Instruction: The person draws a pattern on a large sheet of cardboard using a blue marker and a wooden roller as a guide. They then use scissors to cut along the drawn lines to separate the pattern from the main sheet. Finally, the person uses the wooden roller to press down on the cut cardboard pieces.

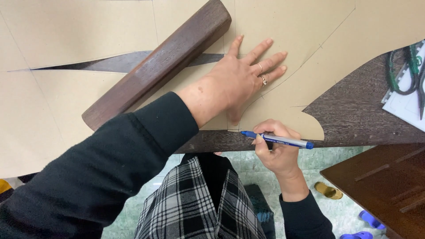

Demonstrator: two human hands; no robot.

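Observation:
My left hand [241, 77] lies flat, fingers spread, on a sheet of brown pattern paper [283, 26] marked with thin drawn lines. Two rings show on its fingers. My right hand [274, 148] holds a blue and silver pen [276, 139] at the table's near edge, its tip pointing left just below the paper's cut edge. A long dark wooden block [157, 66] rests diagonally on the paper, just left of my left wrist.
The paper covers a dark wooden table [354, 115]. Green-handled scissors [400, 71] lie on a white ruler sheet [405, 106] at the right edge. A second dark wooden surface [385, 186] stands lower right. Sandals [327, 190] lie on the tiled floor.

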